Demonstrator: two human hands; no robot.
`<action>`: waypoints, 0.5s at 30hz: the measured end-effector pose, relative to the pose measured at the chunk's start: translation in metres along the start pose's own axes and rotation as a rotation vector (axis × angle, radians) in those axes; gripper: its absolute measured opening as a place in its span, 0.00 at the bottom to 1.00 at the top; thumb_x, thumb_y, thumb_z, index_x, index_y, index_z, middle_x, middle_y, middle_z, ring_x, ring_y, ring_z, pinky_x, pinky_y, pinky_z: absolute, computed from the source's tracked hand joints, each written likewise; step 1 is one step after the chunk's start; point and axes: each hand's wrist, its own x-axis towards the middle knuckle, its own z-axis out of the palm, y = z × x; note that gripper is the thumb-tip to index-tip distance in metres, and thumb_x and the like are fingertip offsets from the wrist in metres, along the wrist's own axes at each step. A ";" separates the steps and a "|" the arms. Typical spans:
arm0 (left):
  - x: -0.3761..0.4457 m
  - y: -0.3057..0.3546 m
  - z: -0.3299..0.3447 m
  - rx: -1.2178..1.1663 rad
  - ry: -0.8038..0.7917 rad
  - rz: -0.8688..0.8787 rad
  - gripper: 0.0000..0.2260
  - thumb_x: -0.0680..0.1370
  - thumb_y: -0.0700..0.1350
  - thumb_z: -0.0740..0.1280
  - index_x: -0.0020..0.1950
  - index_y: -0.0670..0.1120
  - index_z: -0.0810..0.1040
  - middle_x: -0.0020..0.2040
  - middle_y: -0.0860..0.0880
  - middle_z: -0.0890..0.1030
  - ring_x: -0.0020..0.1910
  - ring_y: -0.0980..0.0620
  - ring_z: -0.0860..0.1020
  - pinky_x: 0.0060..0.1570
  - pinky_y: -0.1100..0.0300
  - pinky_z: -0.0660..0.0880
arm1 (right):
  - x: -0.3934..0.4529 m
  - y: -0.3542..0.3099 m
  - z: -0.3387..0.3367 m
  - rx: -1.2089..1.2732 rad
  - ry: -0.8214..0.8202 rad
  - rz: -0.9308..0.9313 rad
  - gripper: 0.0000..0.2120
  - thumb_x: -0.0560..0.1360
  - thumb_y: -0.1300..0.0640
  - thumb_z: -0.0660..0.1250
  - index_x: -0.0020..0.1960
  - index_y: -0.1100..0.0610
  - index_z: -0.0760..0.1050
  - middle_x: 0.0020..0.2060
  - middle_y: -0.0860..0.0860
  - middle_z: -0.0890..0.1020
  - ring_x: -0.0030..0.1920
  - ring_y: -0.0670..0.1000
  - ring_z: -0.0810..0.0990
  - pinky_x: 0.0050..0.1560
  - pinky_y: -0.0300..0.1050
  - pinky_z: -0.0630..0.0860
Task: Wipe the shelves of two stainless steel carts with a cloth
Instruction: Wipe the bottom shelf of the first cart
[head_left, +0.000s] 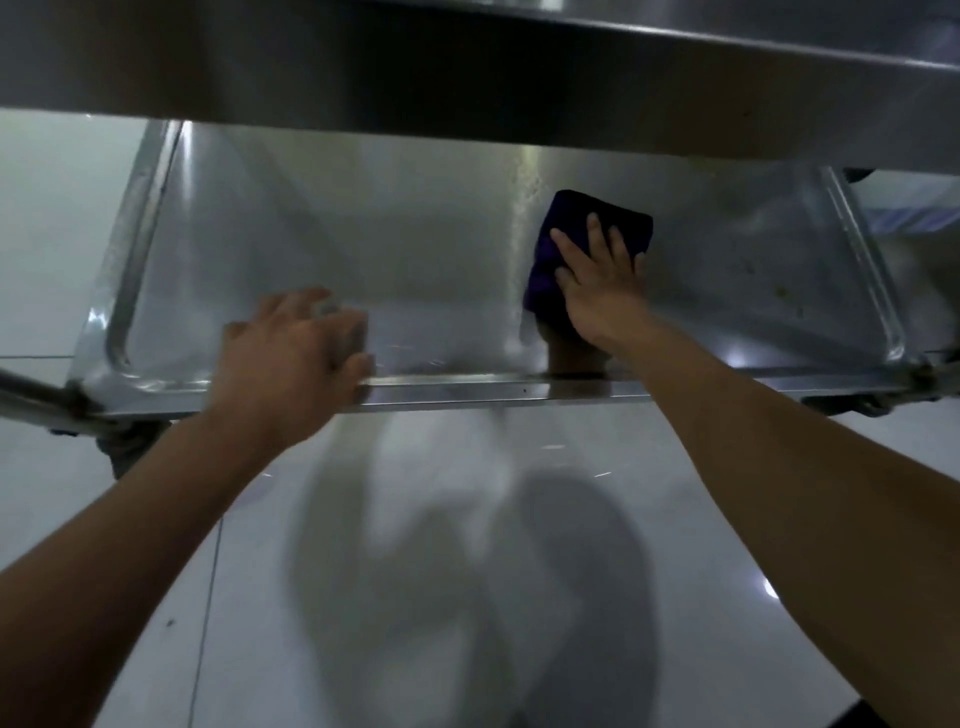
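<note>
A stainless steel cart's lower shelf (395, 249) spreads across the middle of the head view, with a raised rim all round. A folded dark purple cloth (571, 223) lies on the shelf right of centre. My right hand (602, 280) presses flat on the cloth, fingers spread. My left hand (296, 348) grips the shelf's front rim at the left, fingers curled over the edge; it looks blurred. The shelf's right part shows small brown specks (779, 291).
The cart's upper shelf (467, 67) overhangs close above, hiding the back of the lower shelf. Cart legs and casters (124, 447) sit at the lower corners. A pale tiled floor (467, 571) with my shadow lies below.
</note>
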 end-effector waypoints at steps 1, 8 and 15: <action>-0.005 -0.015 -0.002 0.027 0.024 -0.059 0.11 0.75 0.59 0.69 0.55 0.58 0.79 0.69 0.46 0.73 0.69 0.39 0.69 0.61 0.38 0.71 | -0.001 -0.002 0.000 -0.012 0.008 0.006 0.24 0.86 0.49 0.46 0.81 0.42 0.47 0.81 0.50 0.40 0.80 0.55 0.39 0.78 0.60 0.38; -0.019 -0.044 0.011 0.123 -0.027 -0.132 0.23 0.80 0.63 0.57 0.75 0.62 0.65 0.74 0.46 0.64 0.72 0.37 0.62 0.65 0.35 0.68 | 0.001 -0.030 0.010 -0.032 0.055 0.018 0.24 0.86 0.48 0.47 0.81 0.41 0.48 0.81 0.50 0.41 0.80 0.56 0.39 0.78 0.62 0.38; -0.019 -0.045 0.013 0.130 -0.074 -0.103 0.29 0.77 0.71 0.50 0.76 0.62 0.60 0.74 0.47 0.60 0.74 0.38 0.58 0.66 0.34 0.65 | 0.017 -0.094 0.031 -0.047 0.054 -0.135 0.24 0.85 0.46 0.47 0.80 0.38 0.49 0.81 0.48 0.41 0.80 0.55 0.40 0.76 0.61 0.38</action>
